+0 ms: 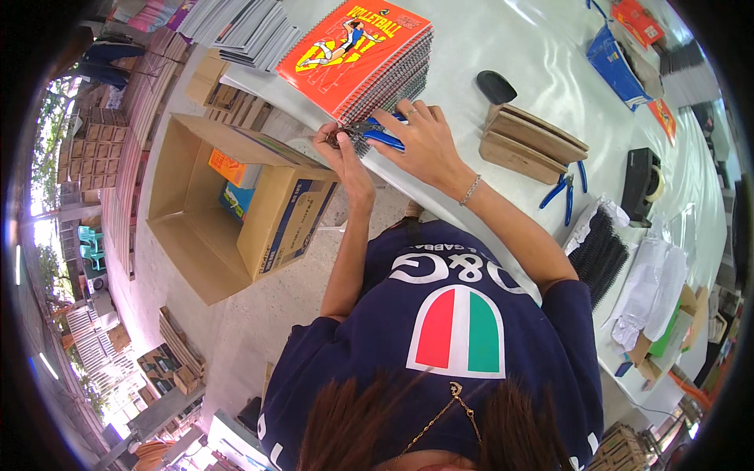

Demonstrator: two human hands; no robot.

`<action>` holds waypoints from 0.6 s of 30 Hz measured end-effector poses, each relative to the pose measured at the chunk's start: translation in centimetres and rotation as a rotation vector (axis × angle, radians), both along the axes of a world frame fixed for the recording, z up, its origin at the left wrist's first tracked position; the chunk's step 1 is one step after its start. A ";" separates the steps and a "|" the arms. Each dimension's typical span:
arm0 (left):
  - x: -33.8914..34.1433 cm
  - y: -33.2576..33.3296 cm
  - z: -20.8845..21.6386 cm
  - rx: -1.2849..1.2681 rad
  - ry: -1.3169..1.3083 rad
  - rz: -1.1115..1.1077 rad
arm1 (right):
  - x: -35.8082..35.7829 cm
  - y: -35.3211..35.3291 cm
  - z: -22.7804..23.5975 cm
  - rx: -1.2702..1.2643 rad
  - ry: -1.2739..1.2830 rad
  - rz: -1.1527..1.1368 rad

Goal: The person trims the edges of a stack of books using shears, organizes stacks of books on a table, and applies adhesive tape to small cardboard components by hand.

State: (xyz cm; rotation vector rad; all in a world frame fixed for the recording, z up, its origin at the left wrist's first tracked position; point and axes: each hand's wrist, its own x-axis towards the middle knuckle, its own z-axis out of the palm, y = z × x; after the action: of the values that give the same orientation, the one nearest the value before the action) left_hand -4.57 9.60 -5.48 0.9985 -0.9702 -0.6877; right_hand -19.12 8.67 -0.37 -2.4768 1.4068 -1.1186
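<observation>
A stack of spiral notebooks (330,78) with a red-orange volleyball cover lies at the table's far edge, its wire coils facing right and toward me. My right hand (430,149) is closed around blue-handled cutting pliers (385,140). Their jaws point left, at the near corner of the stack. Beside those jaws my left hand (352,174) is closed, thumb and fingers pinched around something small and dark that I cannot make out.
An open cardboard box (290,224) with some books inside stands left of the table. On the table (463,47) are a black mouse-shaped object (496,87), a wooden block holder (530,145), another pair of blue pliers (567,192), a tape dispenser (640,184) and black coils (601,255).
</observation>
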 end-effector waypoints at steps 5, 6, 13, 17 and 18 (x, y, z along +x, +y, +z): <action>0.1 0.3 0.1 0.018 -0.046 0.011 | 0.3 0.1 0.2 0.045 0.042 -0.003; 0.1 0.4 0.2 0.026 -0.067 0.015 | 0.2 0.2 0.2 0.045 0.042 -0.002; 0.0 0.3 0.1 0.042 -0.150 0.069 | 0.3 0.3 0.0 0.034 0.028 -0.021; 0.1 0.1 -0.1 0.036 -0.188 0.098 | 0.6 0.3 0.6 0.056 0.027 -0.013; 0.1 0.1 -0.1 0.031 -0.213 0.112 | 0.7 0.2 0.3 0.056 0.027 -0.011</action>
State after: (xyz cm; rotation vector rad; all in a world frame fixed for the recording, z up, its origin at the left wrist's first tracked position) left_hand -4.44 9.70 -5.56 1.1616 -1.0817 -0.5111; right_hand -18.45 8.84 -0.07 -2.4573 1.4404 -1.0374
